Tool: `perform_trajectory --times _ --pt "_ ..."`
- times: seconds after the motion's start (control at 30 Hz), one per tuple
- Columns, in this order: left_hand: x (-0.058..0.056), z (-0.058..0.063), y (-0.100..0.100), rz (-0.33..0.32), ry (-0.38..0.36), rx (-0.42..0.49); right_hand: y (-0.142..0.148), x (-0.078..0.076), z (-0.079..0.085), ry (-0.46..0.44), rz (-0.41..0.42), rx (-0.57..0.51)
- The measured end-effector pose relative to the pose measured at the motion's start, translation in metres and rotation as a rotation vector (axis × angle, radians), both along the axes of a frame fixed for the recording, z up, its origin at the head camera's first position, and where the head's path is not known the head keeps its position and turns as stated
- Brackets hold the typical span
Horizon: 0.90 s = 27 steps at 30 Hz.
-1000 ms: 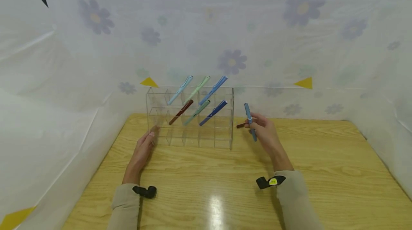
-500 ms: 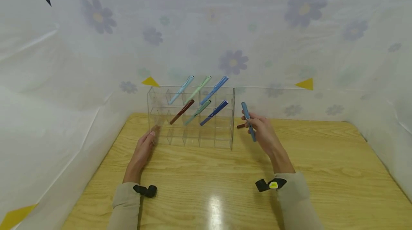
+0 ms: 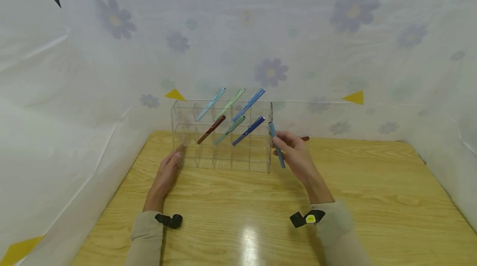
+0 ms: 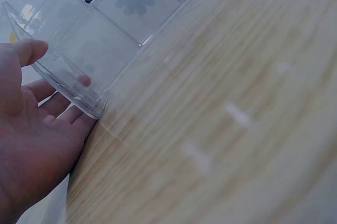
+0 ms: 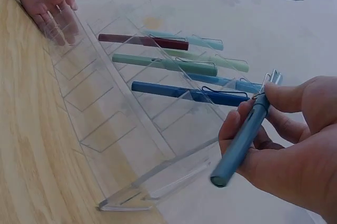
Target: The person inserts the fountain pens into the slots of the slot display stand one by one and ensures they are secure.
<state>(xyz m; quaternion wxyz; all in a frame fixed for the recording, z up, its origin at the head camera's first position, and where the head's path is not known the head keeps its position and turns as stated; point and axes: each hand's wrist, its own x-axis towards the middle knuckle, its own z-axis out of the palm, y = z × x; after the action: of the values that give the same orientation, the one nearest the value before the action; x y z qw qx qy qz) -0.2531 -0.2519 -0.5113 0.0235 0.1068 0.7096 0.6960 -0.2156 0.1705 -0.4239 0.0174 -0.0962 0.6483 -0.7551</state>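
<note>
A clear acrylic pen rack stands on the wooden table, with several capped pens leaning in its two upper tiers. At its left end, my left hand touches the side panel; the fingers are extended and show partly through the plastic. My right hand pinches a grey-blue pen between thumb and fingers, clip end up, right beside the rack's right end. Nearest to it in the lower row is a dark blue pen, with a green pen and a dark red pen further left.
Light blue, pale green and blue pens lean in the top row. Behind my right hand lies another dark red pen, mostly hidden. A flowered white sheet encloses the table's back and sides.
My right hand has moved left with the grey-blue pen, up to the rack's right edge. The other end of the dark red pen behind it now shows. My left hand stays put.
</note>
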Motion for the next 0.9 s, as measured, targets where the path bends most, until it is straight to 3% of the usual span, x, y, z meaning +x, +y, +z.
perform_trajectory --times 0.23,0.37,0.57,0.7,0.9 --pt "0.000 -0.001 -0.001 0.002 0.001 -0.002 -0.023 0.001 -0.001 0.041 0.013 -0.021" --pt "0.000 -0.001 -0.001 0.002 -0.012 0.006 -0.031 0.002 0.004 0.113 -0.073 -0.009" --pt "-0.001 0.003 0.001 -0.006 -0.012 0.013 -0.041 -0.002 0.013 0.261 -0.182 0.139" --pt "0.000 0.003 0.001 -0.003 -0.007 0.008 -0.053 -0.006 0.016 0.316 -0.170 0.165" --pt "0.000 0.001 0.001 0.009 -0.012 -0.002 -0.069 -0.012 0.020 0.351 -0.137 0.113"
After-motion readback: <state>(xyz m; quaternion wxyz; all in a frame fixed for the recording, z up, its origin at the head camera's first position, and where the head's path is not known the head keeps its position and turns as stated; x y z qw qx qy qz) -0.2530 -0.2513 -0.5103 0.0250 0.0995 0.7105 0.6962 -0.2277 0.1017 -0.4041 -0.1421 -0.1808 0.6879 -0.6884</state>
